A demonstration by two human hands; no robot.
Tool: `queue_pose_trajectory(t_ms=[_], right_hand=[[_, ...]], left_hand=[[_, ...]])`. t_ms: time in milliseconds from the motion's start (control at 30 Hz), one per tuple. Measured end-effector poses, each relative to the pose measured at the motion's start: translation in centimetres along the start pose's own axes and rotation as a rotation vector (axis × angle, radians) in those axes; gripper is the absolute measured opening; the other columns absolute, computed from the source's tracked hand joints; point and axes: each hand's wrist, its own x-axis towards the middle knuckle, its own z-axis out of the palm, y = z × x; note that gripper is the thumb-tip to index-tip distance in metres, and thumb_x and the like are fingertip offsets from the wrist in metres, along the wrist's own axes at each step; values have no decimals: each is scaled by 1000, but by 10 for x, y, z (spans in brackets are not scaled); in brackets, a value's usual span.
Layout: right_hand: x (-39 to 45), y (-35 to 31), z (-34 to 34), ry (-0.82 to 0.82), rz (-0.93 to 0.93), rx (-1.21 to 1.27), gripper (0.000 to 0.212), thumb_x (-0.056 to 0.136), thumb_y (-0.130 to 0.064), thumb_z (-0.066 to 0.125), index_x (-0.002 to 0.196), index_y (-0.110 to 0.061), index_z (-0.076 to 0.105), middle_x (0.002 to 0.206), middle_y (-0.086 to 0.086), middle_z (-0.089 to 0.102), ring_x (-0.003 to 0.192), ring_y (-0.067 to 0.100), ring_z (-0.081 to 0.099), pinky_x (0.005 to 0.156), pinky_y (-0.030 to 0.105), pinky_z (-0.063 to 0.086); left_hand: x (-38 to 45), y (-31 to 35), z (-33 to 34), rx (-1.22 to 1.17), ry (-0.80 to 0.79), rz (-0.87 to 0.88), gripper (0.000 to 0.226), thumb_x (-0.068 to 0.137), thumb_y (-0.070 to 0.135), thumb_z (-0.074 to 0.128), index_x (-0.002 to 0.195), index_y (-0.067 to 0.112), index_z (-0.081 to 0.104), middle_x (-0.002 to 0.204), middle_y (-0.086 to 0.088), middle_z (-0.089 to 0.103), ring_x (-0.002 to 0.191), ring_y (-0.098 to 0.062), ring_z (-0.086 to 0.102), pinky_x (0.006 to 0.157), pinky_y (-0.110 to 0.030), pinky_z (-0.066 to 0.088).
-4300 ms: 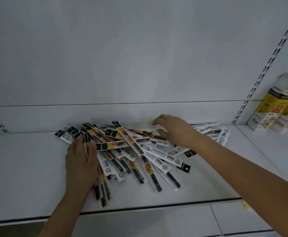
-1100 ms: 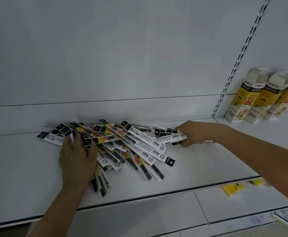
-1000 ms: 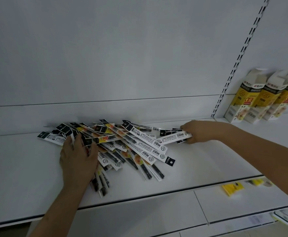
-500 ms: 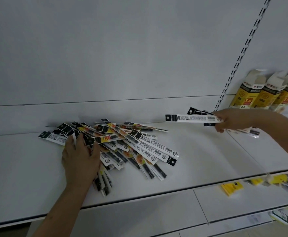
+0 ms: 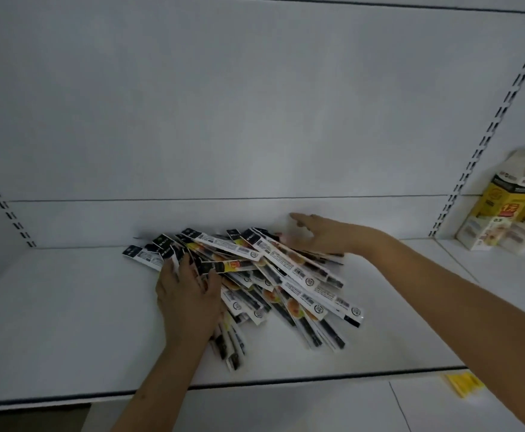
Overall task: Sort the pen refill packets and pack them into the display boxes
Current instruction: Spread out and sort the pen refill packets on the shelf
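Left hand (image 5: 189,299) flat on the near-left side of the pile (image 5: 255,275), fingers spread, palm down, clamped on nothing. Pinning rather than gripping, by the look of it, so the slippery packets don't skate across the shelf (image 5: 68,307) while the other hand works.

Right hand (image 5: 320,235) open at the far-right edge of the heap, fingers apart and blurred, index finger raised toward the back wall, holding nothing. Poised just over the packet ends poking out beneath it; probably reaching for the next few.

Packets fanned out between the two hands, crossing one another, black header tabs mostly to the far left of the flat palm, long white strips with barcodes trailing toward the near right. Loose and layered, so a pull from the right could drag neighbours along; hence the weight on the left.

Boxes (image 5: 504,210) standing well off to the right of the open hand, on the next shelf bay, upright, yellow-fronted. Contents not readable from here.

Sorting clearly early: most of the heap unpacked.
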Motion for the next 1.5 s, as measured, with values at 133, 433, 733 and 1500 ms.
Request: queue_pose_trajectory(t_ms=[133,433,733,1500], right_hand=[[-4,8,51,179,-38,155,85,85,-77,28,153,-27,23,154,5,36,139,24,36,115,39,28],[11,-69,123,526,-24,-29,78,85,-77,24,147,-30,36,141,0,50,131,27,42,106,42,34],[20,-62,68,270,-78,179,47,89,-38,67,126,-12,54,112,6,63,96,20,61,79,27,47],[-2,-32,27,680,-217,691,7,100,-25,51,96,-23,46,73,-2,61,57,5,58,62,34,54]], left_hand=[[0,-1,-3,-98,-25,-33,72,97,43,51,156,18,19,163,-12,4,150,-26,2,121,-45,11],[2,5,-10,-216,20,-120,78,97,40,52,157,19,7,163,-13,3,150,-28,2,121,-45,8],[4,-4,-21,-284,64,-96,86,98,34,54,156,17,-6,163,-10,4,150,-28,4,121,-45,13],[-7,54,-8,-78,148,515,35,91,30,57,125,21,59,127,4,52,125,-16,38,108,-34,30]])
